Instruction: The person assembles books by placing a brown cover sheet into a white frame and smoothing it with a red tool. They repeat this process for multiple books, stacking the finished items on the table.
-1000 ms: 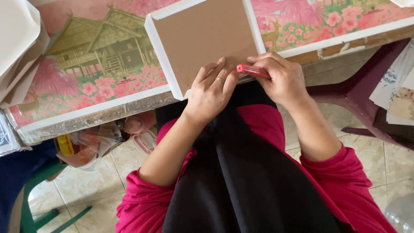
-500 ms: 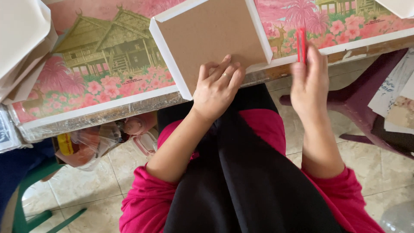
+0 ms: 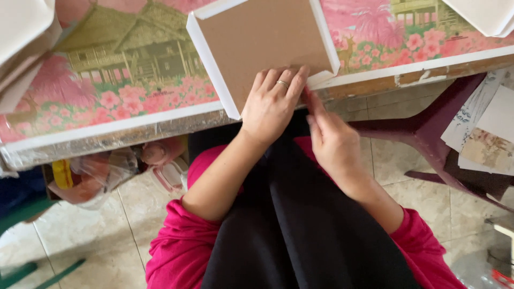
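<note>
My left hand presses flat on the brown board; my right hand, fingers closed beside it, works the white edge; next needs firm smoothing.

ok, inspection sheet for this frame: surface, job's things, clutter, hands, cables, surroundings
Surface: table under a pictured cover of houses and pink flowers, wrapped in clear plastic.
Job's things: brown square board with white edging, its near corner past the table edge.
Clutter: white sheets at the far left; more white sheets at the far right.
Hands: left hand flat on the board, ring on one finger; right hand at the board's near edge, grip blurred.
Cables: nothing seen.
Surroundings: tiled floor, dark red plastic stool carrying papers, plastic bags under the table.
</note>
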